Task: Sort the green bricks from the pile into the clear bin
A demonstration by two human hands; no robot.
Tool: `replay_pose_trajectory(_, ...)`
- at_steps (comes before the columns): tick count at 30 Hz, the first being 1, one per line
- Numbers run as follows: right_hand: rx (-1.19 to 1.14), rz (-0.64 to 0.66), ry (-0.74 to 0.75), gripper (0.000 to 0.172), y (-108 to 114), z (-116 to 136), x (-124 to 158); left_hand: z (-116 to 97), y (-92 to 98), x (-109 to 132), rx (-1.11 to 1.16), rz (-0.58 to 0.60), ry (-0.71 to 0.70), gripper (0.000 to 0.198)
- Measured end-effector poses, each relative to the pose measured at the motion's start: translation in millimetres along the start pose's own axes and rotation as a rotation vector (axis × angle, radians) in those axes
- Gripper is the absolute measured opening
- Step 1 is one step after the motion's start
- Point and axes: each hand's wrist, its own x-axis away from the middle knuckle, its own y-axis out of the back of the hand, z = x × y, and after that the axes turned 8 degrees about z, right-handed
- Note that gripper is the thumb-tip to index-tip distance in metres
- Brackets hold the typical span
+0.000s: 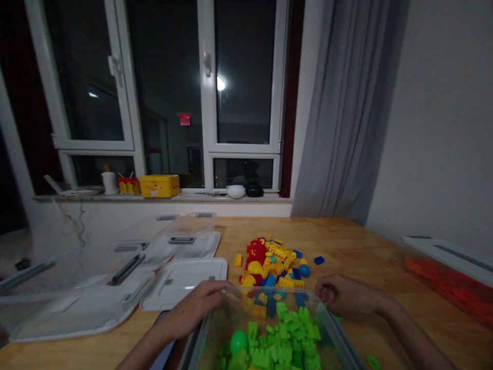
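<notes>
In front of me is a clear plastic storage bin [339, 329] with light green building blocks [283, 341] and a green ball [239, 341] inside. My left hand [206, 303] grips the bin's far left rim, its fingertips partly behind the wall. Beside the far right corner, my right hand [341, 294] has its fingers curled in; what they hold, if anything, is hidden. Just beyond the bin lies a heap of yellow, blue and red building blocks [279, 257], with a red toy figure [256, 252] and a blue ball [304, 271] among them.
Clear bins and a white lid [188, 275] lie on the left of the wooden table [327, 234]. A lidded bin of orange-red pieces [442, 272] stands at the right edge. A green ring-shaped piece [372, 361] lies near it. A yellow box [159, 186] sits on the windowsill.
</notes>
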Motion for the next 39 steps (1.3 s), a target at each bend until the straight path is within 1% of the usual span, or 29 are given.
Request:
replay_pose_trajectory(3,-0.057,-0.153,0.097,0.03,3,10,1,0,0.2,0,0.0,-0.02,0.013,0.038)
replay_pose_trajectory(6,-0.175,-0.283,0.187,0.027,4,17,-1,-4,0.4,0,0.043,0.02,0.011,0.038)
replay_pose_trajectory(10,-0.307,-0.359,0.307,0.031,5,19,-5,-7,0.3,0,0.093,0.057,-0.008,0.037)
replay_pose_trajectory(12,-0.387,-0.373,0.336,0.033,5,19,-5,-6,0.3,0,0.1,0.067,0.003,0.036)
replay_pose_trajectory(15,-0.532,-0.349,0.384,0.033,3,25,-1,-5,0.5,0,0.09,0.07,0.029,0.036)
replay_pose_trajectory(17,-0.625,-0.292,0.446,0.032,-2,30,2,-6,0.7,0,0.093,0.087,0.026,0.036)
replay_pose_trajectory(21,-0.777,-0.099,0.534,0.033,-16,40,4,-8,0.9,1,0.13,0.12,0.031,0.036)
replay_pose_trajectory(25,-0.799,0.064,0.564,0.033,-26,45,5,-7,0.8,1,0.134,0.12,0.033,0.036)
replay_pose_trajectory(27,-0.791,0.068,0.586,0.028,-27,47,6,-7,0.8,1,0.121,0.118,0.024,0.037)
replay_pose_trajectory(28,-0.795,0.038,0.592,0.024,-27,46,5,-8,0.8,1,0.116,0.117,0.02,0.037)
replay_pose_trajectory(30,-0.823,-0.086,0.571,0.019,-24,45,4,-9,0.9,1,0.11,0.119,0.018,0.036)
replay_pose_trajectory(32,-0.809,-0.206,0.508,0.021,-19,41,1,-10,0.9,1,0.114,0.122,0.029,0.035)
replay_pose_trajectory(33,-0.761,-0.241,0.461,0.023,-16,39,0,-11,0.9,1,0.118,0.124,0.035,0.035)
replay_pose_trajectory(35,-0.564,-0.262,0.352,0.028,-11,33,-3,-11,1.0,1,0.122,0.124,0.041,0.035)
replay_pose_trajectory(37,-0.303,-0.238,0.244,0.028,-8,26,-5,-11,1.1,1,0.128,0.134,0.034,0.035)
replay_pose_trajectory(39,-0.099,-0.194,0.149,0.024,-9,20,-6,-8,1.3,1,0.133,0.151,0.023,0.035)
